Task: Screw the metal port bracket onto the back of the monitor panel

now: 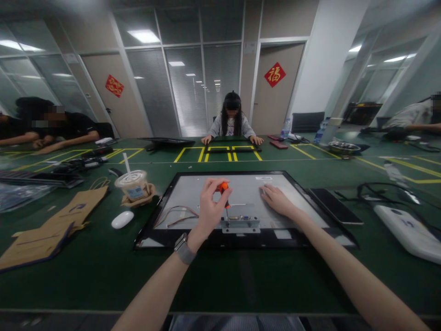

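A flat display panel (pixel 193 188) with a black frame and grey back lies on the green table in front of me. My left hand (pixel 212 202), with a watch on its wrist, grips an orange-and-black screwdriver (pixel 224 187) by the handle. The screwdriver stands nearly upright, its shaft pointing down at a metal bracket (pixel 241 225) with connector ports at the panel's near edge. Whether the tip touches a screw is too small to tell. My right hand (pixel 275 198) rests flat on the panel's back, fingers stretched out. Thin coloured wires (pixel 175 212) lie on the panel's left part.
Left of the panel are a lidded drink cup (pixel 134 186) with a straw, a white mouse (pixel 122 219) and a brown paper bag (pixel 58 225). To its right lie a black phone (pixel 334 206), cables and a white device (pixel 406 230). A person (pixel 232 117) sits opposite; others sit at the sides.
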Action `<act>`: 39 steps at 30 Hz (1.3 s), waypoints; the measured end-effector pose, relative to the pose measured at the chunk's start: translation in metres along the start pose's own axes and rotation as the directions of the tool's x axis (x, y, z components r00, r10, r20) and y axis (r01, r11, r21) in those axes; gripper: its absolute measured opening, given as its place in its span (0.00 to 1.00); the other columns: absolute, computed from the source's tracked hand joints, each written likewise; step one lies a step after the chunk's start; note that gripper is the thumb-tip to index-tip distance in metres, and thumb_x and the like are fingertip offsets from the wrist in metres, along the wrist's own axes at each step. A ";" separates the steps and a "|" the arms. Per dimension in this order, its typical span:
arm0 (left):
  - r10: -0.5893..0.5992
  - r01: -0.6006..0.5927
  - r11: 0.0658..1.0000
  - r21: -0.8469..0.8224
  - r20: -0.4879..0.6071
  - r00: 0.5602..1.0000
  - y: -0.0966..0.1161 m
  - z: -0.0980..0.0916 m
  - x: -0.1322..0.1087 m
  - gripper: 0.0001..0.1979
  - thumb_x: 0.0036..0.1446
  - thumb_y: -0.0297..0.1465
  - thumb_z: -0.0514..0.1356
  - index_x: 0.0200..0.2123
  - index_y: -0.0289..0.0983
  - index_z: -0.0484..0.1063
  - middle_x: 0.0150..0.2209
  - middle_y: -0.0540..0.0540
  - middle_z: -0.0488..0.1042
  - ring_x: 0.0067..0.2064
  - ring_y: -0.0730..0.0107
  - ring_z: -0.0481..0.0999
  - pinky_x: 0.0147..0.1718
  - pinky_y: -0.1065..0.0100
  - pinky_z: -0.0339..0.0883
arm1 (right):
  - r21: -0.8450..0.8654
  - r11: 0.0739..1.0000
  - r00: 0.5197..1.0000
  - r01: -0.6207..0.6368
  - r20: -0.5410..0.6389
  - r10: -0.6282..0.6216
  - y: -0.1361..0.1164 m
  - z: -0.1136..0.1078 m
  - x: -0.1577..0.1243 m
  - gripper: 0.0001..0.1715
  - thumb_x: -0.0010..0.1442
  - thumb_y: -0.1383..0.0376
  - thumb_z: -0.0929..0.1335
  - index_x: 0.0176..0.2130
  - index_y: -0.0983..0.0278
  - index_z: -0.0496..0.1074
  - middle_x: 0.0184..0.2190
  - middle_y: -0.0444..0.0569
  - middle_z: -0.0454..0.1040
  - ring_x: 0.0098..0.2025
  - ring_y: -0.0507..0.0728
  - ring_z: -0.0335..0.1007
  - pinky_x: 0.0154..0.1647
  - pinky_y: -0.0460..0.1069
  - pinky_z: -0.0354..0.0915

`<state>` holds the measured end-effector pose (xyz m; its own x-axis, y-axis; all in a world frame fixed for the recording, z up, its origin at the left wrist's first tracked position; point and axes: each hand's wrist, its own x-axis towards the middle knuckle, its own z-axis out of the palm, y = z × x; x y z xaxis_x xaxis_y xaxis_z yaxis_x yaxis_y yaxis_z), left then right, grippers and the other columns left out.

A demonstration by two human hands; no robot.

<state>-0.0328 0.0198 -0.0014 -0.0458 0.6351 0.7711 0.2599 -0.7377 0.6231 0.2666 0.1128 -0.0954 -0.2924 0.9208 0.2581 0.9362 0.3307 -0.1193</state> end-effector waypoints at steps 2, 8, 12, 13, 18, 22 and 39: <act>0.010 -0.009 1.000 -0.020 0.029 1.000 0.001 -0.001 -0.001 0.08 0.64 0.33 0.60 0.44 0.40 0.77 0.41 0.44 0.75 0.42 0.66 0.77 0.44 0.66 0.73 | -0.015 1.000 1.000 -0.002 0.008 0.002 -0.001 0.000 -0.001 0.27 0.70 0.61 0.58 0.63 0.67 0.68 0.65 0.64 0.68 0.65 0.68 0.64 0.65 0.62 0.60; -0.028 0.034 0.998 -0.060 0.090 0.995 -0.001 -0.002 -0.004 0.13 0.69 0.33 0.54 0.50 0.38 0.75 0.44 0.41 0.81 0.46 0.62 0.81 0.47 0.61 0.75 | -0.013 1.000 1.000 -0.008 -0.023 0.007 -0.002 0.002 -0.001 0.26 0.70 0.61 0.59 0.62 0.64 0.69 0.65 0.62 0.68 0.66 0.68 0.64 0.65 0.64 0.61; -0.047 0.050 0.997 -0.053 0.056 0.997 -0.001 0.000 -0.004 0.11 0.67 0.33 0.57 0.49 0.38 0.75 0.40 0.43 0.80 0.37 0.66 0.82 0.40 0.64 0.76 | -0.010 1.000 1.000 -0.007 -0.021 0.007 -0.002 0.003 -0.001 0.26 0.70 0.61 0.59 0.62 0.64 0.69 0.65 0.62 0.68 0.66 0.68 0.64 0.65 0.64 0.60; -0.043 0.044 0.998 -0.036 0.040 0.998 0.000 -0.001 -0.003 0.10 0.67 0.33 0.58 0.48 0.39 0.75 0.39 0.44 0.80 0.36 0.67 0.81 0.39 0.65 0.76 | -0.012 1.000 1.000 -0.006 -0.024 0.006 -0.002 0.003 -0.001 0.26 0.70 0.61 0.59 0.62 0.63 0.69 0.65 0.62 0.68 0.66 0.67 0.64 0.66 0.64 0.60; -0.004 0.004 1.000 0.016 -0.009 1.000 -0.002 -0.003 -0.001 0.08 0.61 0.31 0.63 0.44 0.39 0.77 0.35 0.48 0.75 0.32 0.70 0.76 0.37 0.67 0.73 | -0.035 0.999 0.999 0.004 -0.044 -0.006 0.001 0.007 -0.001 0.26 0.70 0.60 0.58 0.62 0.61 0.70 0.64 0.60 0.69 0.65 0.66 0.65 0.66 0.62 0.60; 0.040 -0.040 0.999 0.019 -0.021 0.999 -0.006 -0.004 0.002 0.07 0.59 0.31 0.66 0.41 0.39 0.77 0.33 0.49 0.73 0.33 0.71 0.73 0.36 0.68 0.71 | -0.030 1.000 0.999 0.005 -0.036 -0.006 0.002 0.008 0.000 0.26 0.70 0.60 0.58 0.62 0.64 0.70 0.64 0.62 0.68 0.65 0.67 0.65 0.65 0.63 0.61; 0.043 -0.040 0.998 -0.041 0.073 0.996 0.008 0.000 -0.002 0.06 0.64 0.32 0.61 0.39 0.38 0.78 0.38 0.46 0.74 0.39 0.67 0.75 0.42 0.66 0.70 | -0.060 0.998 0.999 -0.023 0.022 0.024 -0.005 0.003 -0.002 0.28 0.71 0.62 0.57 0.64 0.67 0.68 0.66 0.63 0.65 0.67 0.67 0.62 0.66 0.62 0.59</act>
<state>-0.0306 0.0127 0.0020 0.0362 0.6181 0.7853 0.2215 -0.7712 0.5968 0.2621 0.1102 -0.0978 -0.2739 0.9330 0.2335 0.9526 0.2966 -0.0676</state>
